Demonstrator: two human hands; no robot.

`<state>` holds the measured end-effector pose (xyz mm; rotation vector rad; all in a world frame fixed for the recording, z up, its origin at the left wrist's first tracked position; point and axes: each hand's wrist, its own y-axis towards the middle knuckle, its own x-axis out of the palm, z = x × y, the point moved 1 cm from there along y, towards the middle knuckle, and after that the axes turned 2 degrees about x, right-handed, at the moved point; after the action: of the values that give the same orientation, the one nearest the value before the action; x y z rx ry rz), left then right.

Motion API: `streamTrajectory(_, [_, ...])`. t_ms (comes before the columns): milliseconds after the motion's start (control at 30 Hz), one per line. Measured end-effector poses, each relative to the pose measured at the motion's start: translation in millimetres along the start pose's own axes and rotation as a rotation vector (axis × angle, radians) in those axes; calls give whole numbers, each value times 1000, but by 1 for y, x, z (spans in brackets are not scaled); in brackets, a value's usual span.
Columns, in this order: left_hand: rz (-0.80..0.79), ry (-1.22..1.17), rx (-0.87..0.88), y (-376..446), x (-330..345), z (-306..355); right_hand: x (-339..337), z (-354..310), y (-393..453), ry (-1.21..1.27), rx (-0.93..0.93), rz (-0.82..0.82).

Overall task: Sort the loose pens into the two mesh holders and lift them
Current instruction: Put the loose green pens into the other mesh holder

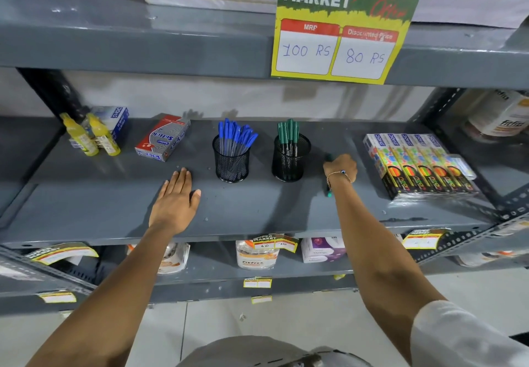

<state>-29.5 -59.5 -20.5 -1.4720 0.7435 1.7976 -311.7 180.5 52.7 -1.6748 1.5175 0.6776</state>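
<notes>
Two black mesh holders stand on the grey shelf (257, 209). The left holder (231, 160) is full of blue-capped pens (236, 135). The right holder (290, 159) has several green-capped pens (287, 132) upright in it. My right hand (340, 167) is to the right of the green holder, fingers closed around loose green pens (329, 192) whose ends stick out above and below my fist. My left hand (176, 195) lies flat and palm down on the shelf, left of the blue holder, with nothing in it.
Boxes of coloured pencils (415, 163) lie close to the right of my right hand. A red and grey box (163, 137) and two yellow bottles (91, 135) stand at the back left. A price sign (340, 26) hangs from the shelf above.
</notes>
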Motion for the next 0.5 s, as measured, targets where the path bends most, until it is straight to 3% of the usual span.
streamTrajectory(167, [0, -1, 0, -1, 0, 0, -32, -22, -2, 194, -85, 77])
streamTrajectory(267, [-3, -4, -1, 0, 0, 0, -55, -47, -13, 434, -278, 221])
streamTrajectory(333, [-6, -1, -2, 0, 0, 0, -59, -59, -22, 532, -416, 224])
streamTrajectory(500, [-12, 8, -3, 0, -1, 1, -30, -70, -31, 233, -535, -20])
